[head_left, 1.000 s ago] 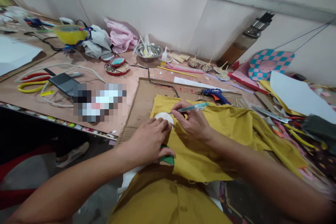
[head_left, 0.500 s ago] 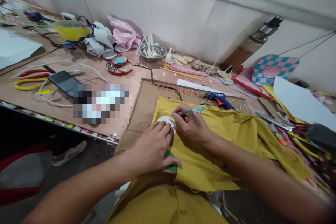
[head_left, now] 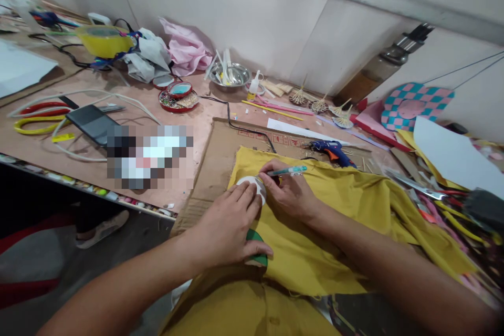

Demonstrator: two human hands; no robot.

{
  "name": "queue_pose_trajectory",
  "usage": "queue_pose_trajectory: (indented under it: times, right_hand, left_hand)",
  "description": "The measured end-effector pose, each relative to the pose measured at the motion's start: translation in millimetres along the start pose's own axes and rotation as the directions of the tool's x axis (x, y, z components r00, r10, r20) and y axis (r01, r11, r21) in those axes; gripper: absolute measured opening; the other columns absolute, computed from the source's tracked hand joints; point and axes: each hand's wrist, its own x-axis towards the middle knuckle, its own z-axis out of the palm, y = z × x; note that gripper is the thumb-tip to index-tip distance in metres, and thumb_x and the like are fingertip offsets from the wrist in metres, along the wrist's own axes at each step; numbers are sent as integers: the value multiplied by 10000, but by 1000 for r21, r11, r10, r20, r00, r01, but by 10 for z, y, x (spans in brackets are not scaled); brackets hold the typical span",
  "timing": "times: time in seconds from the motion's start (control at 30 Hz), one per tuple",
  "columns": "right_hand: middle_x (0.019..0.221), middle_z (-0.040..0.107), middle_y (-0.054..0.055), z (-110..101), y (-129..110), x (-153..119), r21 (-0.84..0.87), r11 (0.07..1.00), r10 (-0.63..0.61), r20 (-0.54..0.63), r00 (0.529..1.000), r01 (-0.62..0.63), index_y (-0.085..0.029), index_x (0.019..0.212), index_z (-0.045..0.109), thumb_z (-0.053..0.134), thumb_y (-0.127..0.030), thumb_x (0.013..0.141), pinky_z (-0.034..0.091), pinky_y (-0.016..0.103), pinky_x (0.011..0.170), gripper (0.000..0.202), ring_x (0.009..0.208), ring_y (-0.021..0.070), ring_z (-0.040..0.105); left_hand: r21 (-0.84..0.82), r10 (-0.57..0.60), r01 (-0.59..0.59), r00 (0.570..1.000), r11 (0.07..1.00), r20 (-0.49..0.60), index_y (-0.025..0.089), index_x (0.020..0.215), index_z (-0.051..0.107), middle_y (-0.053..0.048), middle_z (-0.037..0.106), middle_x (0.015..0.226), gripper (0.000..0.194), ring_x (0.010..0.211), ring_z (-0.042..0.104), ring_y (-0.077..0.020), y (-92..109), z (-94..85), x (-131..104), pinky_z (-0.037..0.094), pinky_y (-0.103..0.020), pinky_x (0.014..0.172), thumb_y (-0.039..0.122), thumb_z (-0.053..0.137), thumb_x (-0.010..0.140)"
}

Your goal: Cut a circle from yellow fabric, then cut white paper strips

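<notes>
Mustard-yellow cloth (head_left: 311, 257) lies over a brown cardboard sheet (head_left: 208, 173). On the cloth's left part rests a round white piece (head_left: 260, 189), pressed down by the fingertips of my left hand (head_left: 232, 220). That hand lies flat with its thumb apart, over a green piece (head_left: 258, 259) that shows around the thumb. My right hand (head_left: 289, 189) is closed around a pen with a clear, teal-tinted barrel (head_left: 289, 170). The pen's tip end is at the upper right edge of the white piece.
Behind the cloth lies a blue glue gun (head_left: 334, 152). Scissors (head_left: 417, 184) and clutter are at right. A metal bowl (head_left: 238, 74), a glue bottle (head_left: 254, 85) and a bead tray (head_left: 179, 98) stand farther back. A phone (head_left: 92, 123) lies left.
The camera view has shifted slightly. The pen in my right hand lies a little flatter, and my left hand still presses on the white piece.
</notes>
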Motion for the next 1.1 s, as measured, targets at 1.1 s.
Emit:
queue_pose_trajectory:
  times: [1.1]
  right_hand:
    - [743, 633, 13, 39, 40, 18, -2, 1000, 2, 41, 999, -2, -216, 828, 567, 539, -251, 929, 461, 278, 659, 111, 675, 162, 587]
  left_hand:
    - [-80, -53, 58, 997, 995, 54, 40, 1488, 421, -304, 371, 1590, 1082, 1505, 315, -438, -5, 18, -23, 335, -548, 1197, 805, 625, 751]
